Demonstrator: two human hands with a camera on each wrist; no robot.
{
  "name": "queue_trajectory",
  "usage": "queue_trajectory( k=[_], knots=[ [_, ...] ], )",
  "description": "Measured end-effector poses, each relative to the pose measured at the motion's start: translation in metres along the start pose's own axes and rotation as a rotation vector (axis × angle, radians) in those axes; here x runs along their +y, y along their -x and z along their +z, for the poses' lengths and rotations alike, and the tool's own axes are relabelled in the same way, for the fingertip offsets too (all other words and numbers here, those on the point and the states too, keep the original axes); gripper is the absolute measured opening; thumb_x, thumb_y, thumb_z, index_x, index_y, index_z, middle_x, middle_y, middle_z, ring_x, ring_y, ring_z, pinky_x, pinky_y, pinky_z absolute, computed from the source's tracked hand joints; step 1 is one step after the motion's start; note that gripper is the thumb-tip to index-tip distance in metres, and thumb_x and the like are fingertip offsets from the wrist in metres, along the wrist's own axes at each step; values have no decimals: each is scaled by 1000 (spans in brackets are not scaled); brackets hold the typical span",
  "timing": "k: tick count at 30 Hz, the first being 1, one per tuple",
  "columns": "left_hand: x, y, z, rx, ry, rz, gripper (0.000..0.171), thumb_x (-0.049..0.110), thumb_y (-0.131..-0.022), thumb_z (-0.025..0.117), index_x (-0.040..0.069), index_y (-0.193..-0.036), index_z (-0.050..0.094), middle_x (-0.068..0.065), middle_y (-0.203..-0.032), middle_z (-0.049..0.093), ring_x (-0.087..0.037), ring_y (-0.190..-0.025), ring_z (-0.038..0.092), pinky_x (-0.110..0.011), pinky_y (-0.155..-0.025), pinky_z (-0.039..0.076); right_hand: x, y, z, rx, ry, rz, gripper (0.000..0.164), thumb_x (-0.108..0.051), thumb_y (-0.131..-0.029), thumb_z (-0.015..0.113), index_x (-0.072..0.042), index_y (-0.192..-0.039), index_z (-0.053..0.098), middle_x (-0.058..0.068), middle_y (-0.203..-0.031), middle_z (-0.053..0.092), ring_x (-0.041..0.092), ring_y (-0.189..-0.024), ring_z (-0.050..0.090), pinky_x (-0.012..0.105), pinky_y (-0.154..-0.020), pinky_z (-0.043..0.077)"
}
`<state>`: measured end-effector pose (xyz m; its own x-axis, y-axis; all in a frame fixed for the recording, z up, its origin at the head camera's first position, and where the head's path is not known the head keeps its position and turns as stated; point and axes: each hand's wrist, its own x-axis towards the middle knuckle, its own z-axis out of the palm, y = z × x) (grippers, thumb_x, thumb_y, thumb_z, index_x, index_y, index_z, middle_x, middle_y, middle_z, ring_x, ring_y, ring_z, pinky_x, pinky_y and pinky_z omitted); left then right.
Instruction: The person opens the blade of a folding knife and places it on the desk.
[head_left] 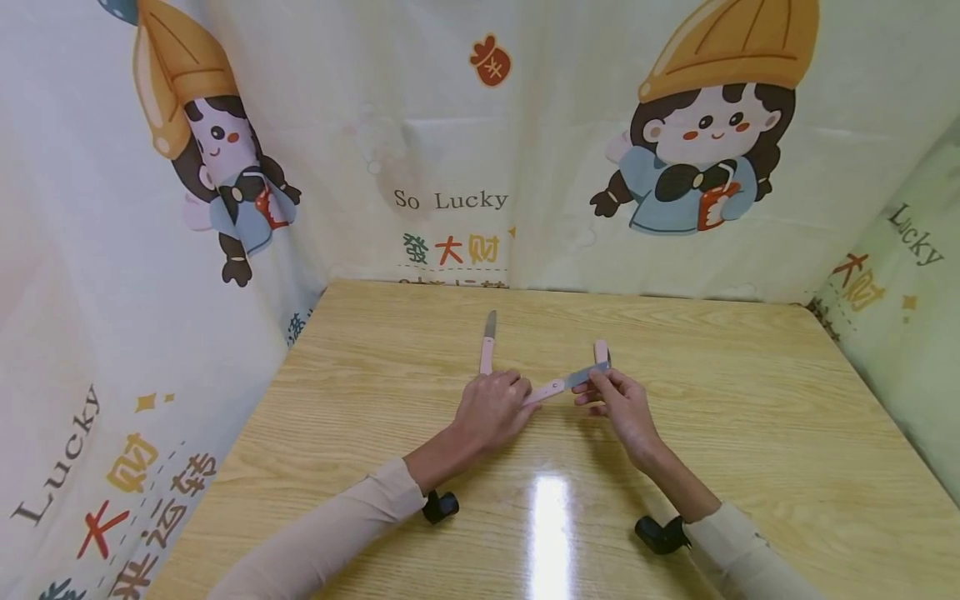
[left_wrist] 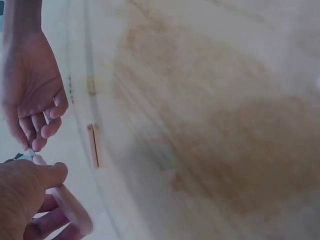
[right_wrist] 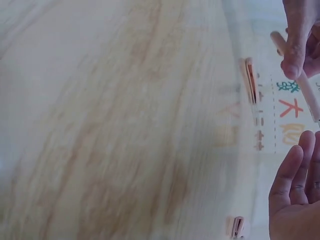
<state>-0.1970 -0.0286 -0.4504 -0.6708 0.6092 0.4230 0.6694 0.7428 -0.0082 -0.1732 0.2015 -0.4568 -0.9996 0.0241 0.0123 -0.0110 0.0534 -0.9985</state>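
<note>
My left hand (head_left: pixel 491 408) grips the pink handle of a folding knife (head_left: pixel 553 387), its grey blade swung out. The thumb and fingers of my right hand (head_left: pixel 626 412) pinch that blade near its tip. In the left wrist view the pink handle (left_wrist: pixel 75 210) lies in the curled left fingers. Beyond my left hand a second pink-handled folding knife (head_left: pixel 487 350) lies unfolded, its blade pointing away. Just past my right fingers lies a third pink folding knife (head_left: pixel 602 352), apparently folded and partly covered by the held blade.
The wood-grain table (head_left: pixel 750 433) reaches back to a printed curtain (head_left: pixel 555 167), which also hangs along both sides. A black wrist camera (head_left: pixel 441 507) sits under the left forearm, another black camera (head_left: pixel 660 535) beside the right wrist. Light glares off the table's front middle.
</note>
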Motion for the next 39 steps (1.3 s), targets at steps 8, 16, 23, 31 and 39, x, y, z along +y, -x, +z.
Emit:
queue_trajectory(
  k=[8, 16, 23, 31, 39],
  knots=[
    [1, -12, 2, -96, -2, -42, 24, 35, -101, 65, 16, -100, 80, -1, -93, 64, -13, -76, 60, -28, -52, 52, -1, 0, -2, -34, -2, -41, 42, -27, -109, 52, 13, -120, 58, 17, -105, 72, 18, -86, 69, 36, -77, 58],
    [-13, -36, 13, -196, 437, -248, 24, 24, -103, 64, 9, -92, 80, 4, -70, 60, -8, -59, 51, -23, -52, 42, 5, 0, -5, -114, 14, -33, 41, -20, -109, 53, 16, -128, 55, 18, -109, 71, 27, -93, 70, 40, -80, 58],
    [-19, -53, 23, -218, 622, -379, 29, 20, -100, 67, 8, -74, 73, 6, -56, 55, -5, -47, 43, -21, -45, 32, 2, 5, -3, -96, 73, 18, 33, -12, -108, 53, 15, -126, 57, 20, -108, 70, 31, -96, 68, 36, -79, 57],
    [-23, -56, 31, -248, 657, -469, 47, 17, -99, 69, 12, -55, 54, 7, -46, 38, -6, -41, 32, -21, -42, 24, -5, 2, -8, 0, 433, -82, 27, -13, -106, 53, 6, -120, 66, 18, -112, 67, 28, -97, 60, 29, -71, 51],
    [-27, -56, 39, -250, 626, -492, 49, 20, -100, 67, 12, -54, 55, 7, -44, 36, -6, -40, 30, -22, -42, 24, 5, -25, -33, -145, 668, -259, 52, -8, -97, 66, 7, -143, 48, 29, -149, 39, 49, -135, 28, 69, -102, 29]
  ],
)
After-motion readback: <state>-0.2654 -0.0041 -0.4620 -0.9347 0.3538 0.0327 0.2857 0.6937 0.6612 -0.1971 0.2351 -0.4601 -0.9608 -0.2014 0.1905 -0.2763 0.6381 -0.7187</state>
